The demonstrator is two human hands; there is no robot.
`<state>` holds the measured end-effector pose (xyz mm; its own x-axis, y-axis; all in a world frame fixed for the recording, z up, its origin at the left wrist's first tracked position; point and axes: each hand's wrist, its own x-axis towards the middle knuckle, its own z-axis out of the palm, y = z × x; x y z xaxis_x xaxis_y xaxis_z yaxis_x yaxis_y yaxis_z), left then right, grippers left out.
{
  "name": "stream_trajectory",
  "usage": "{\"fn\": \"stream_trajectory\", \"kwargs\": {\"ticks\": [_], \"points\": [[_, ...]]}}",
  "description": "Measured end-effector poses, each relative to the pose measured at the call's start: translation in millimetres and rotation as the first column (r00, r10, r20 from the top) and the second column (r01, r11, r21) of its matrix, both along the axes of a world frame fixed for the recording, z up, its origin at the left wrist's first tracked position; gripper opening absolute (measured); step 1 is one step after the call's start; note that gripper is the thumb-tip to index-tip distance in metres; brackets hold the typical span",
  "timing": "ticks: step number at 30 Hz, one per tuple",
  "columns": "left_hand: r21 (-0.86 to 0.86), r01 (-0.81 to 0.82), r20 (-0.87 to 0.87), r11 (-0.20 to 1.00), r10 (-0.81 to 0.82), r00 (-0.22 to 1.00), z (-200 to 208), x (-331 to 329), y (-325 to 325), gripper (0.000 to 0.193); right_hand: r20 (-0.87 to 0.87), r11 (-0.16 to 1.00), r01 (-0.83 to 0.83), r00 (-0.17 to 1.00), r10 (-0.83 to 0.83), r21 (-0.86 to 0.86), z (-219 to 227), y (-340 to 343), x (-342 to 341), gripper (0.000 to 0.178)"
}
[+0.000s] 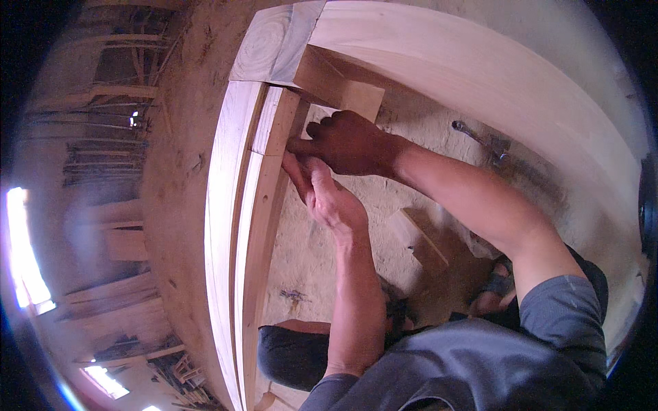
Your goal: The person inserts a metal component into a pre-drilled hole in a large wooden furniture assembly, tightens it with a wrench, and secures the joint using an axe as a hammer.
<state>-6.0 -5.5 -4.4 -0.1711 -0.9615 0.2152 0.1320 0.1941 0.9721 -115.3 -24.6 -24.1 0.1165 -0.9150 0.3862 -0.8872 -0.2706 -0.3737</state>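
Observation:
A wooden frame has a long pale rail (221, 198) running down its left side, with a narrower grooved strip (253, 219) along the inner edge. Close to the corner, a short wood strip (271, 123) lies in line with it, a seam between the two. My right hand (351, 144) is a fist beside that short piece, thumb and forefinger toward its inner face. Just below, my left hand (327, 195) has its fingers pressed together against the strip's inner side, its tips touching the right hand. Whatever either hand holds is hidden behind the fingers.
A thick corner block (274, 42) joins the rail to a broad curved board (466, 55) across the top right. On the dusty floor inside the frame lie a metal tool (480, 140) and a wood offcut (418, 236). Stacked timber (113, 301) stands at the left.

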Motion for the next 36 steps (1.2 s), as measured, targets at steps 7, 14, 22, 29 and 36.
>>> {"fn": "stream_trajectory", "kwargs": {"ticks": [7, 14, 22, 29, 36], "points": [[0.083, 0.011, -0.169, 0.996, 0.004, 0.986, -6, 2, -6, 0.054, 0.299, 0.999, 0.012, 0.954, -0.022, 0.036, -12, 3, 15, 0.069], [0.009, -0.091, -0.188, 0.996, 0.091, 0.978, -13, -4, -3, 0.045, 0.164, 0.995, -0.014, 0.986, 0.03, -0.098, -5, -9, 5, 0.051], [0.19, -0.015, -0.401, 0.982, 0.092, 0.911, -11, -7, -5, 0.05, 0.268, 0.98, -0.04, 0.963, -0.014, 0.193, 14, -6, 10, 0.034], [0.212, 0.206, -0.482, 0.955, -0.081, 0.872, -12, 12, -18, 0.052, 0.387, 0.993, 0.023, 0.92, -0.066, 0.116, 1, 4, 21, 0.039], [0.244, 0.175, -0.528, 0.954, -0.02, 0.849, 4, 12, -13, 0.046, 0.933, 0.978, -0.189, 0.358, -0.019, 0.093, -6, 3, 41, 0.053]]}}
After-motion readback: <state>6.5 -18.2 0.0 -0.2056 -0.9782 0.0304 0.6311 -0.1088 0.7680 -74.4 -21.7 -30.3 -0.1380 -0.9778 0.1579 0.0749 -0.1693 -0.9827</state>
